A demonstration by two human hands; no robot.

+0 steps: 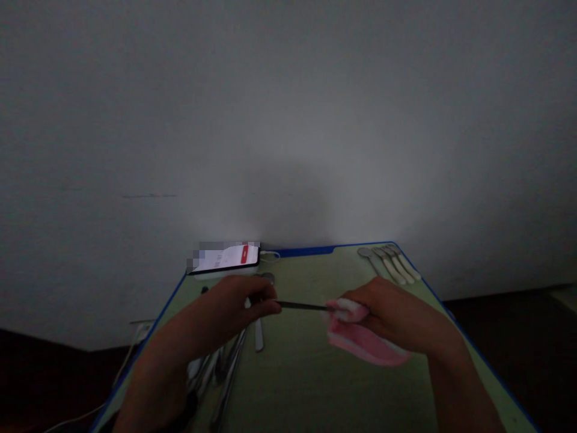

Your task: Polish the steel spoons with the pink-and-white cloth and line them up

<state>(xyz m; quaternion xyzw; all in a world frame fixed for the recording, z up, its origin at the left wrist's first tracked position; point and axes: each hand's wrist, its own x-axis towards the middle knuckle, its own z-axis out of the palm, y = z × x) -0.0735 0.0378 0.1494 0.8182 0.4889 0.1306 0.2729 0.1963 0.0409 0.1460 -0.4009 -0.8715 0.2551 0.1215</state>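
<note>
Above the middle of the table, a thin metal utensil (303, 306) stretches between my two hands. My left hand (250, 300) pinches its left end, which the fingers hide, so I cannot tell its exact kind. My right hand (387, 310) is closed on a pink-and-white cloth (367, 346), bunched around the utensil's right end with a loose fold hanging below. Several metal utensils (232, 364) lie in a pile under and beside my left forearm, partly covered by it. A light-handled utensil (258, 335) lies just below my left hand.
Several spoons (392, 264) with pale handles lie side by side at the far right corner of the green table (306, 385). A lit phone (225, 258) with a white cable (270, 255) sits at the far left corner. Behind the table rises a grey wall (288, 120).
</note>
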